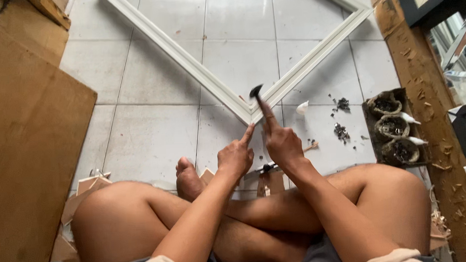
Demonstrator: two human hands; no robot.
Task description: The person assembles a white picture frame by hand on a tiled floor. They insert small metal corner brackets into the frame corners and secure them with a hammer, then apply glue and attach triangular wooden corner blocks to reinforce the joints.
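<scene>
I sit cross-legged on a tiled floor, facing the mitred corner (pixel 251 114) of a white picture frame (pixel 186 59) that lies flat. My right hand (pixel 281 142) grips a small hammer (pixel 256 91); its dark head hangs just above the corner joint, and my index finger lies along the handle. Close beside it, my left hand (pixel 236 156) holds nothing that I can see, index finger stretched toward the corner and the other fingers curled in.
A dark tray (pixel 369 119) with three small sacks of nails stands to the right, loose nails (pixel 342 131) scattered beside it. Large brown boards (pixel 26 142) lean at the left. A worn wooden beam (pixel 429 115) runs down the right. Cardboard scraps (pixel 87 184) lie by my knees.
</scene>
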